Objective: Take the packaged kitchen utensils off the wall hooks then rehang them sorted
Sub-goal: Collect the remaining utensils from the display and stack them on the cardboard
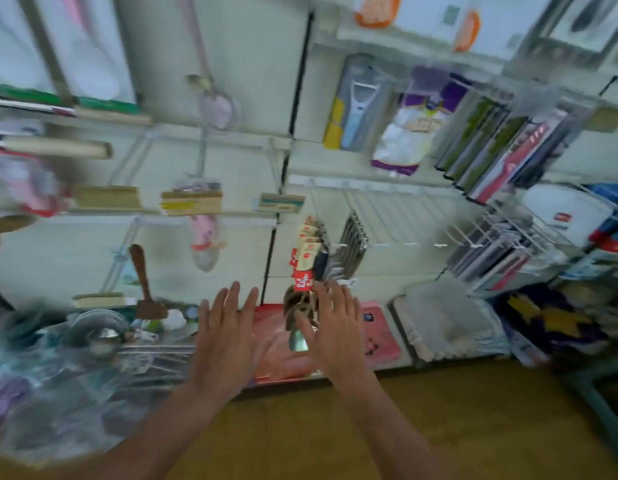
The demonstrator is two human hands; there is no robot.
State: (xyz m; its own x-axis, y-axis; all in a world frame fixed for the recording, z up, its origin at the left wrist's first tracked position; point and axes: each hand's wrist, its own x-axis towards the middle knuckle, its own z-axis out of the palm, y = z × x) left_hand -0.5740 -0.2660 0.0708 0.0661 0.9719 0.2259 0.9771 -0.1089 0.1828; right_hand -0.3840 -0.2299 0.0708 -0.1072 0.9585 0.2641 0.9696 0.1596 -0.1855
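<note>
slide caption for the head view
Open left hand and right hand raised before the hanging red-tagged utensils

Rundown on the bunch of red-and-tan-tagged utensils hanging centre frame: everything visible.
The tagged utensil bunch hangs against the white wall, its pieces packed front to back. Tan and red card headers sit up top, with metal ends dangling below. The picture is blurred, so the utensil type is unclear. The right hand, fingers spread, overlaps its lower end; contact can't be confirmed.

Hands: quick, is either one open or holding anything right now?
Left hand: open, fingers straight, holding nothing.
Right hand: open, fingers spread beside the hanging utensils; no grip visible.
</note>
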